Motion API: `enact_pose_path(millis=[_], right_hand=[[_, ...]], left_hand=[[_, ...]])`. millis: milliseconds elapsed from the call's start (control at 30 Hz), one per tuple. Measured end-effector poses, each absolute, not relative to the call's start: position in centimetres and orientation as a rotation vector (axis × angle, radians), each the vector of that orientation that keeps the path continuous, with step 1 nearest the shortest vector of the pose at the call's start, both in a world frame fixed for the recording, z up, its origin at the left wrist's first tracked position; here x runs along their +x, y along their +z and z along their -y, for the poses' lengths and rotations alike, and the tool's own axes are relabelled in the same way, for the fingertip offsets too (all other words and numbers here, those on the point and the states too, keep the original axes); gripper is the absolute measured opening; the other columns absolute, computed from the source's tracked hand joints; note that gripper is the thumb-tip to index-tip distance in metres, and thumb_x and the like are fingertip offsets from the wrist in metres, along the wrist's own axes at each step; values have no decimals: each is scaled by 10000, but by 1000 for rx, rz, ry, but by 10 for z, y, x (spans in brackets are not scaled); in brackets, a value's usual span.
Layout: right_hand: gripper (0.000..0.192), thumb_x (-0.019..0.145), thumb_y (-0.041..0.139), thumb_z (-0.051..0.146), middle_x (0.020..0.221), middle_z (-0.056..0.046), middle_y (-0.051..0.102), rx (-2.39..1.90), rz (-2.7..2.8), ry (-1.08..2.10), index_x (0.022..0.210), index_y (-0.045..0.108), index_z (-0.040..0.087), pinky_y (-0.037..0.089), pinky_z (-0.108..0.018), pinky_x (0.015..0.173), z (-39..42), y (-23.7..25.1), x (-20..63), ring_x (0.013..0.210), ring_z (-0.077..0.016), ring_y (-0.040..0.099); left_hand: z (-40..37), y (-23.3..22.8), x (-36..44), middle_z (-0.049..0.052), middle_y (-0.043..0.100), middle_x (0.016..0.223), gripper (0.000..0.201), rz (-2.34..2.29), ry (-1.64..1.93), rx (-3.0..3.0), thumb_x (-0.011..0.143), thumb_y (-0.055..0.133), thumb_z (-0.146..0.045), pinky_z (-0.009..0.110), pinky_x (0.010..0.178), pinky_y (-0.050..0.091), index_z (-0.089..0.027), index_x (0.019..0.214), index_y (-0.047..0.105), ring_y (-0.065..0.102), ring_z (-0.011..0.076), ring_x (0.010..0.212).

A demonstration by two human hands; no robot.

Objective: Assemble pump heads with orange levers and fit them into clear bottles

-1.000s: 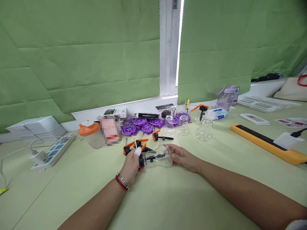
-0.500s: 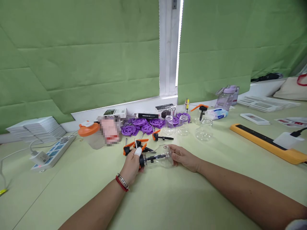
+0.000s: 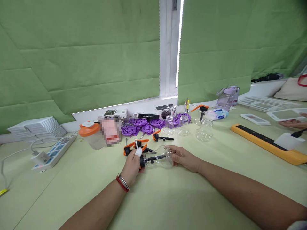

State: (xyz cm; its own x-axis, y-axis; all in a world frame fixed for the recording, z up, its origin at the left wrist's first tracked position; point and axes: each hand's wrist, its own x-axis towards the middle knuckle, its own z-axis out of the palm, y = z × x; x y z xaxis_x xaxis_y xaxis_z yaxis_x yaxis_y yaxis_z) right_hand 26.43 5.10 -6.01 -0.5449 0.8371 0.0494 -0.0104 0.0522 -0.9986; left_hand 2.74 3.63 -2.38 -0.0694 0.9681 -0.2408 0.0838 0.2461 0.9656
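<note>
One clear bottle (image 3: 159, 158), black-capped, sideways

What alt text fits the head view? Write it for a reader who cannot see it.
A person's left hand grips the black pump cap on a clear plastic bottle lying sideways on a pale green table, while the right hand holds the bottle's base. Behind lie orange-and-black pump heads, purple round plastic discs and more clear jars.

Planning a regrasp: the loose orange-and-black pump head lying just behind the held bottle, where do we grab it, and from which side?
Take the pump head at its black collar, from above, fingers closing front to back. It lies on its side with the thin tube pointing right and the orange spout up-left; both look poor holds. The purple discs crowd the far side, so a top approach seems clearest.
</note>
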Motion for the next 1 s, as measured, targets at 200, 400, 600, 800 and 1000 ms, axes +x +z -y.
enact_pose_path(millis=[200,400,600,800,1000], right_hand=[[830,698,746,383,1314,-83,342,-706,1662,1520,1386,284,339,439,-281,737,-49,-61,265,797,-94,487],[640,787,595,532,989,-83,548,-841,1644,1567,1297,435,180,408,-256,589,-51,-60,263,665,-108,504],[732,751,665,485,1114,-74,487,-780,1667,1521,1368,340,264,427,-281,702,-48,-57,263,774,-114,497],[693,719,722,399,1221,-88,418,-715,1612,1615,1306,378,269,431,-293,745,-50,-59,264,881,-133,495],[645,782,626,491,1126,-94,478,-775,1599,1623,1314,382,222,407,-268,654,-49,-59,262,801,-128,497]], left_hand=[[-38,-24,25,-30,442,600,332,-1439,1013,1058,822,442,-507,182,329,303,-188,877,513,434,98,427],[-36,-24,28,-35,432,598,331,-1447,1023,1079,811,453,-520,187,331,309,-191,824,493,435,99,430],[-37,-27,25,-39,444,590,356,-1426,1023,1069,796,461,-544,186,343,311,-198,856,525,443,104,443],[-36,-27,26,-48,446,559,362,-1422,1018,1053,784,470,-548,183,340,288,-196,847,522,425,97,410],[-36,-25,27,-41,455,558,367,-1422,1018,1045,788,468,-538,194,339,295,-183,864,526,442,106,417]])
